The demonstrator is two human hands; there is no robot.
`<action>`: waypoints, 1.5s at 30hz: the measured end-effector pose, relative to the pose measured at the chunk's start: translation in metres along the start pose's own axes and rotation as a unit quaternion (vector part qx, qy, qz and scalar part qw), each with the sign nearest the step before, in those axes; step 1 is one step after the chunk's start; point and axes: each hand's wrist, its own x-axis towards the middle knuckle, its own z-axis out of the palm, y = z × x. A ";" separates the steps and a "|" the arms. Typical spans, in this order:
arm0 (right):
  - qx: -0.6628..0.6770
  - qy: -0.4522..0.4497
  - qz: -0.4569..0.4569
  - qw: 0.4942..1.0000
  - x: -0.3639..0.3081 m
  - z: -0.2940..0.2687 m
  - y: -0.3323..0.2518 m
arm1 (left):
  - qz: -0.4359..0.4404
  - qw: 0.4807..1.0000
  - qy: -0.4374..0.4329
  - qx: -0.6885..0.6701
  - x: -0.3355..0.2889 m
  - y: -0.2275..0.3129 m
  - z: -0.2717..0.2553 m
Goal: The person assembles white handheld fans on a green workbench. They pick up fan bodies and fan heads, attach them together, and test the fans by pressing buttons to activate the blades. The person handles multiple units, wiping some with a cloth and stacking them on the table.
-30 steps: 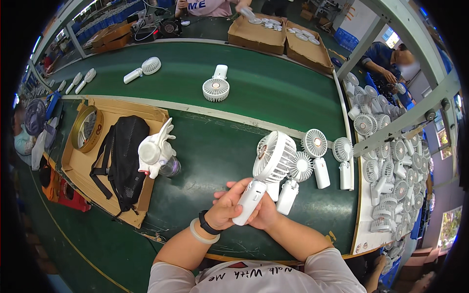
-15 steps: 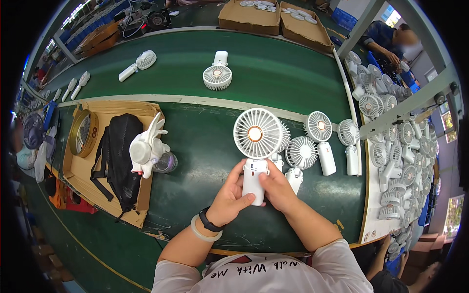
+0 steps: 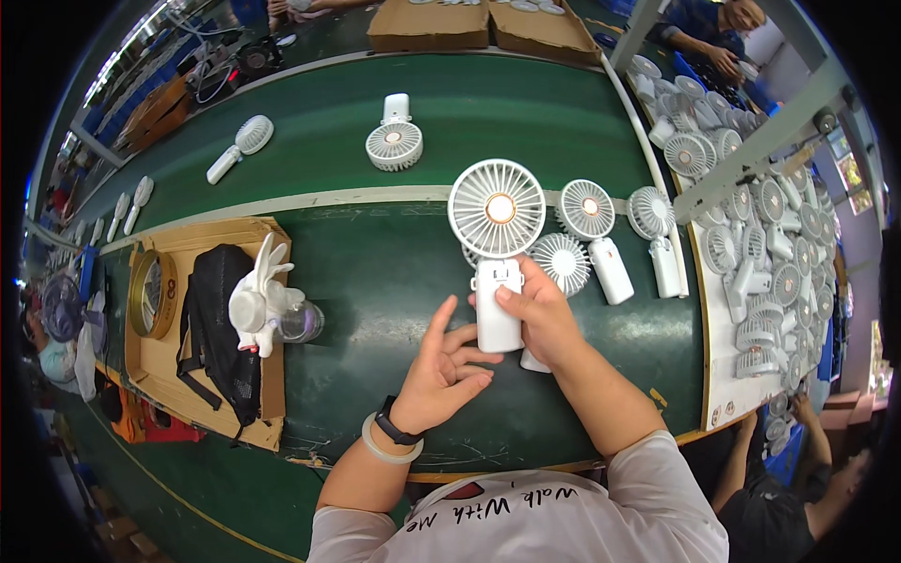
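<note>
A white handheld fan (image 3: 498,310) with a round slatted head and a copper-coloured ring at its hub is gripped by its handle in my right hand (image 3: 544,314). The thumb presses on the handle's face and the fan stands head up. My left hand (image 3: 443,371), wearing a dark wristband and a pale bangle, is open just left of the handle, with its fingers apart. Behind the held fan, more white fans lie on the green bench: one with a plain hub (image 3: 561,265), one with a copper ring (image 3: 587,210) and one farther right (image 3: 651,213).
At left a cardboard tray (image 3: 272,375) holds a black bag (image 3: 223,328), a tape roll (image 3: 153,295) and a white rabbit-shaped bottle cover (image 3: 265,298). Several fans, including one (image 3: 394,145), lie on the green belt (image 3: 310,150). Fans crowd the right-hand board (image 3: 723,380). A person (image 3: 704,42) works beyond.
My left hand has let go of the fan's handle and opened to its left. My right hand keeps hold of the fan. The whole view has shifted slightly.
</note>
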 end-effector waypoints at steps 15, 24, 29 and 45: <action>-0.060 0.026 -0.053 0.996 0.004 -0.017 -0.017 | -0.017 0.997 0.074 0.021 0.003 -0.005 -0.008; -0.053 0.030 -0.084 0.995 0.007 -0.021 -0.016 | -0.033 0.995 0.070 0.060 0.002 -0.007 -0.007; -0.026 0.027 -0.091 0.995 0.009 -0.023 -0.015 | -0.042 0.994 0.073 0.064 0.002 -0.007 -0.008; -0.015 0.030 -0.082 0.996 0.011 -0.029 -0.010 | -0.078 0.992 0.065 0.073 0.002 -0.008 -0.009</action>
